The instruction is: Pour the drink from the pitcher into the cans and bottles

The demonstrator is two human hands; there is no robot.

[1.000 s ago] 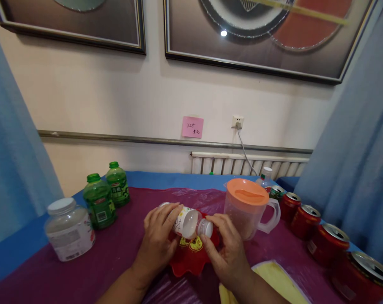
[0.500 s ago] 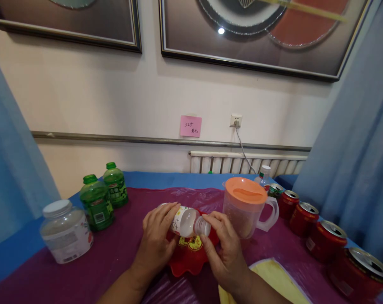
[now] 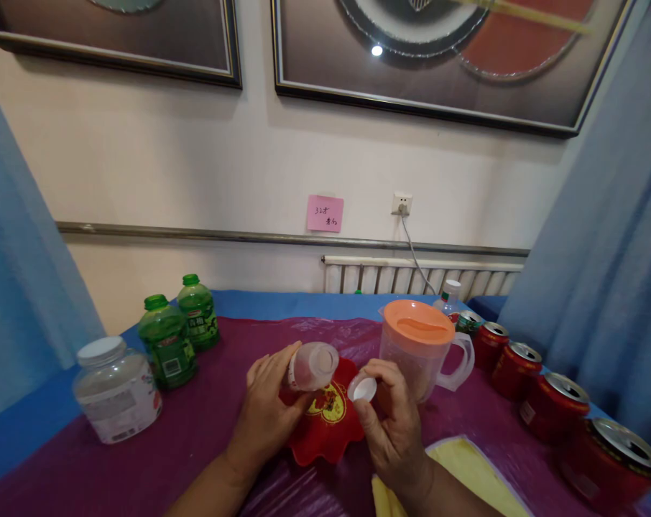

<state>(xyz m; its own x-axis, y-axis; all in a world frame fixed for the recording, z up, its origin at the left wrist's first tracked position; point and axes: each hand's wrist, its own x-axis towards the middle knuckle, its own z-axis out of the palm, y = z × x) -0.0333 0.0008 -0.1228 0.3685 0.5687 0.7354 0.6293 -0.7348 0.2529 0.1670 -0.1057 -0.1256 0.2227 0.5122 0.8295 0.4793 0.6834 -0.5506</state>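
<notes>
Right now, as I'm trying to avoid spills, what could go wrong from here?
The uncapped clear plastic bottle is tilted in the left hand, so any liquid inside could run out onto the red scalloped tray; I can't tell how full it is. The white cap is only pinched in the right hand and might slip. The orange-lidded pitcher stands close to that hand, so a sideways swing could knock it.

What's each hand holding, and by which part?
Left hand: clear bottle, by its body, mouth uncovered. Right hand: white cap, pinched by its rim.
</notes>
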